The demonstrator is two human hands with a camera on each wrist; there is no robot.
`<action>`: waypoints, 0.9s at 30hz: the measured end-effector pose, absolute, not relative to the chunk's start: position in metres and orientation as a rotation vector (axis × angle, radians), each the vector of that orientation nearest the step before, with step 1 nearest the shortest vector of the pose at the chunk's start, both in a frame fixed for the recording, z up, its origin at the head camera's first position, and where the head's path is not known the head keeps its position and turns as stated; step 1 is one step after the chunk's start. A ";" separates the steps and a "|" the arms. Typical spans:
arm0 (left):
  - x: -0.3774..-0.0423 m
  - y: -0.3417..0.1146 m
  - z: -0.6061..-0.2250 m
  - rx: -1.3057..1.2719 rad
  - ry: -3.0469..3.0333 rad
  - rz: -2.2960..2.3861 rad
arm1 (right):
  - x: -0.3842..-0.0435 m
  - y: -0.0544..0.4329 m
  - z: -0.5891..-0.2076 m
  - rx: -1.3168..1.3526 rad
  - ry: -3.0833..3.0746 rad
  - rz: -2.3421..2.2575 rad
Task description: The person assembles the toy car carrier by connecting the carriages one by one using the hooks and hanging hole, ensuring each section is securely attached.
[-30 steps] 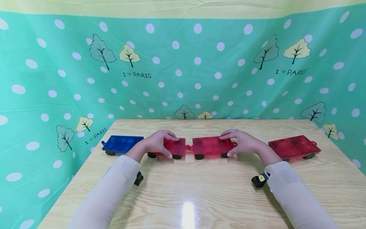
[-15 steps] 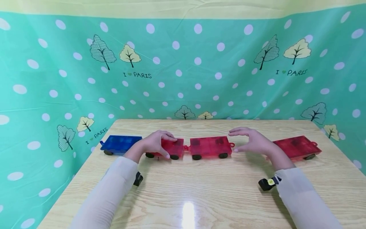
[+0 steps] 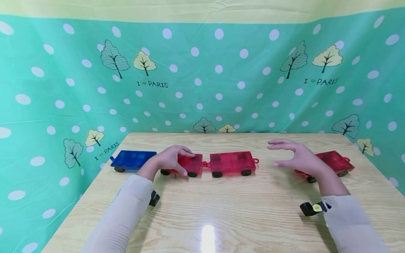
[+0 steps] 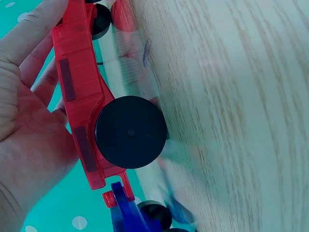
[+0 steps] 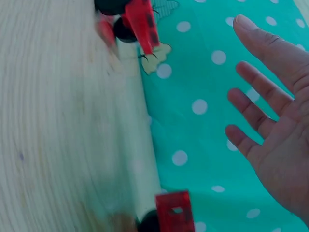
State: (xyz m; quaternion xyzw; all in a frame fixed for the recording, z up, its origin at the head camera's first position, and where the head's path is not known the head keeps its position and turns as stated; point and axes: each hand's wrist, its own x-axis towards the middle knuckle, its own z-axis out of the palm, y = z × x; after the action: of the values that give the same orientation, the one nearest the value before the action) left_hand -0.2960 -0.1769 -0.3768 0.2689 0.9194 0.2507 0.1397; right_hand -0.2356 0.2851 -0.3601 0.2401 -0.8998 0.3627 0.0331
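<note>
My left hand (image 3: 172, 158) grips a translucent red toy train car (image 3: 193, 162) across its top, thumb on the near side. Behind it a blue train car (image 3: 132, 160) is linked to the red one; the left wrist view shows the blue hook (image 4: 123, 200) at the red car's end. A second red car (image 3: 231, 162) is coupled to the held car's right end, with a loop on its free end. My right hand (image 3: 297, 159) is in the air with fingers spread, holding nothing. Partly behind its wrist stands a third red car (image 3: 336, 162), apart from the row and angled.
All the cars stand on a light wood table (image 3: 205, 200). A green polka-dot cloth (image 3: 218, 80) hangs behind the table and along its sides. Black wrist cameras (image 3: 308, 209) hang below both wrists.
My right hand has let go of the second red car and moved right, toward the separate red car. The joined cars have slid slightly left, with my left hand still gripping.
</note>
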 end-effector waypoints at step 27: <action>-0.295 -0.177 -0.377 0.768 2.659 0.723 | -0.207 0.380 -0.349 0.656 -2.763 0.926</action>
State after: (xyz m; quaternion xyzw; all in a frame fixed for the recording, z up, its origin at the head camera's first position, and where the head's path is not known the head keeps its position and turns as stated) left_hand -0.2949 -0.1770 -0.3774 0.2660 0.9204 0.2501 0.1400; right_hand -0.2072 0.3802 -0.3491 0.2190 -0.9222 0.3091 0.0771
